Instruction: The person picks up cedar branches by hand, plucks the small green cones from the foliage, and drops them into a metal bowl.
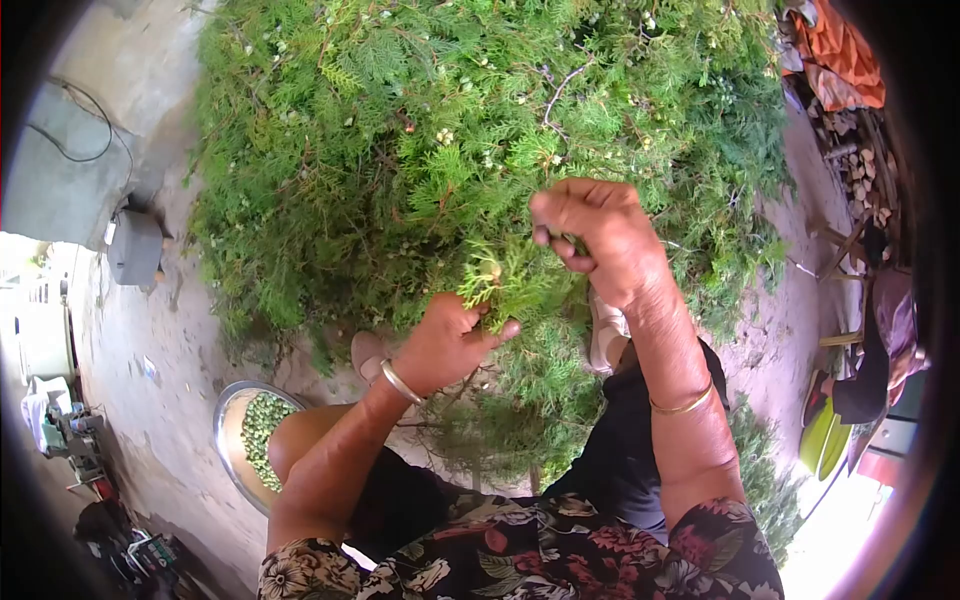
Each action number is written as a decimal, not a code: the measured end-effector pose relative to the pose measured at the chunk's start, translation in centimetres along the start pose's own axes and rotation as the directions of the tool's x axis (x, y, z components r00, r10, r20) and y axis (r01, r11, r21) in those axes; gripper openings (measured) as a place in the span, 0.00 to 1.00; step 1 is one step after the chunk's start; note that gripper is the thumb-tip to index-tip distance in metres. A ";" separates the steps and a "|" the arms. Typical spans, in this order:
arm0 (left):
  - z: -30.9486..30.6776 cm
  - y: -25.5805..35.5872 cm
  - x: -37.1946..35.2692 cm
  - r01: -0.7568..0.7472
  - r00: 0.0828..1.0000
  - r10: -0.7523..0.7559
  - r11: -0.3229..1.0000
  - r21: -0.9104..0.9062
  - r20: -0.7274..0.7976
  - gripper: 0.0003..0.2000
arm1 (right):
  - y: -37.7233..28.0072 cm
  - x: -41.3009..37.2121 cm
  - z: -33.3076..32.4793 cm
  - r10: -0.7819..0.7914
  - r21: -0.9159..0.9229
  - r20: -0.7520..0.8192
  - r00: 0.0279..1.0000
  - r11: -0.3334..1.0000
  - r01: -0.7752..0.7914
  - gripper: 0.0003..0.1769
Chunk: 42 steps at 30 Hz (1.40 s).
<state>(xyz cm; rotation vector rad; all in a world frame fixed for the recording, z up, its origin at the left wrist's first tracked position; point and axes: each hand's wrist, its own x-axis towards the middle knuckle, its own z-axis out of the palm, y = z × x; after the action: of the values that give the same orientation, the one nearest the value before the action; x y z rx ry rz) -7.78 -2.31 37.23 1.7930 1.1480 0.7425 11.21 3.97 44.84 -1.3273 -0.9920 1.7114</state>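
A leafy green sprig of arborvitae [484,272] is pinched upright in my left hand [440,345], thumb and fingers closed round its lower end. A pale, yellowish cone or seed shows near the sprig's top. Up and to the right of the sprig, apart from it, my right hand [605,235] is closed with curled fingers; what lies inside is hidden. Both hands are in front of a large heap of cut arborvitae branches [380,170] dotted with small pale green cones. By my left knee, a metal basin [228,440] holds many round green cones [262,430].
At the left stand a grey bin [136,246] and some machinery [140,555]. Stacked firewood [868,185], an orange cloth [840,55] and a yellow-green object [826,440] line the right side. Loose branches lie on the ground between my feet.
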 end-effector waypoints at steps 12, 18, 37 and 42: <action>-0.4 -0.6 -0.6 0.033 0.989 -0.008 0.985 -0.169 0.147 0.14 | -0.5 -0.5 1.7 0.020 -0.465 0.476 0.879 0.855 0.232 0.13; -1.8 0.7 -0.3 0.188 0.941 -0.219 0.972 0.137 0.259 0.11 | 2.2 0.2 1.8 -0.251 -0.387 0.267 0.931 0.856 0.342 0.11; -5.3 2.5 -1.5 -0.091 0.993 0.108 0.948 0.305 -0.038 0.14 | -0.5 0.6 -1.3 -0.097 0.324 -0.216 0.971 0.932 0.165 0.11; -6.5 2.9 -1.5 0.076 0.985 -0.062 0.994 0.083 -0.160 0.14 | 0.1 0.6 -1.1 -0.182 -0.148 -0.319 0.930 0.979 0.141 0.10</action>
<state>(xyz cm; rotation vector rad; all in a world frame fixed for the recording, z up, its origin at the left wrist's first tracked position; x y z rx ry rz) -12.55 -2.10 42.69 1.7830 1.3599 0.8142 12.21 4.59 44.33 -1.5077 -0.9898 1.2676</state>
